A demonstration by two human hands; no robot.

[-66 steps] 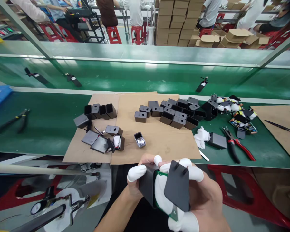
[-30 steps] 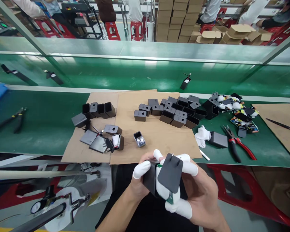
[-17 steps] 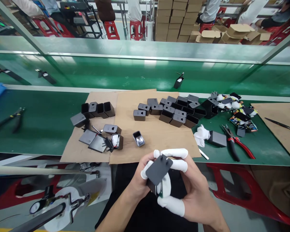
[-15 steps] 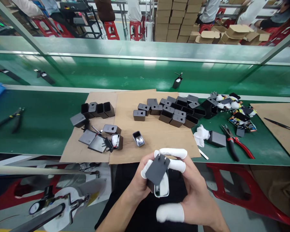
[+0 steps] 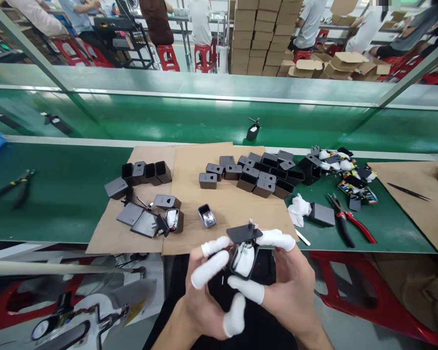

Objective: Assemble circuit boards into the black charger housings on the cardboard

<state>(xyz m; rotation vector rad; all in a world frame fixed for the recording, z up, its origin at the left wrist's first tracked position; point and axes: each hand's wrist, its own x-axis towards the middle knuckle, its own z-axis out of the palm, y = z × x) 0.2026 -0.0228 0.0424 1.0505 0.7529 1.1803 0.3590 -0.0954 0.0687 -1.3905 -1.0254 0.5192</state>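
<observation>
A black plug adapter [image 5: 244,260] is held over my lap, its pronged end plate [image 5: 244,234] tilted up and white material showing inside the housing. My right hand [image 5: 284,277] grips it between thumb and fingers, which wear white finger covers. On the other side, my left hand [image 5: 209,287] has its covered fingers spread beside the adapter; whether a fingertip touches it I cannot tell. Just beyond the hands, a small open casing [image 5: 207,216] with shiny contents lies on the cardboard [image 5: 190,194]. To its left stands another opened adapter [image 5: 174,220] with white inside.
Several black housings [image 5: 264,187] stand grouped on the cardboard, with more at the left [image 5: 163,172]. Red-handled pliers [image 5: 345,218], a white cloth [image 5: 298,208] and a pile of parts [image 5: 357,180] lie at right. Black-handled pliers [image 5: 20,189] lie at left.
The adapter has turned so its white inside faces me. My right thumb has closed onto it, while my left hand has come off its grip and spread its fingers.
</observation>
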